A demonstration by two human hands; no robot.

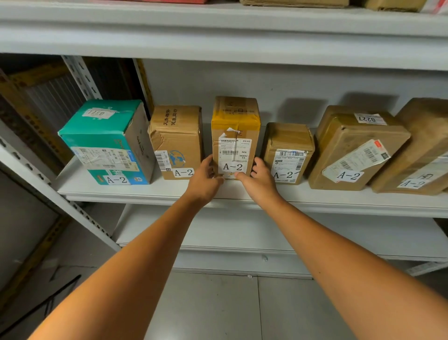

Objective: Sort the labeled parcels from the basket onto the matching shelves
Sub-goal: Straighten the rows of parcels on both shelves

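Note:
A tall brown cardboard parcel (234, 136) with yellow tape and an A-2 label stands on the white middle shelf (150, 191). My left hand (206, 177) grips its lower left edge, fingers curled round the side. My right hand (258, 176) grips its lower right edge the same way. Both thumbs lie under the parcel's front bottom edge. The parcel stands upright between two other A-2 boxes. The basket is out of view.
On the same shelf stand a teal box (109, 143), a brown box (177, 140), a small brown box (288, 153) and two flat brown parcels (356, 150), all labelled A-2. More parcels lie on the shelf above (293, 3). A lower shelf (218, 233) and tiled floor lie below.

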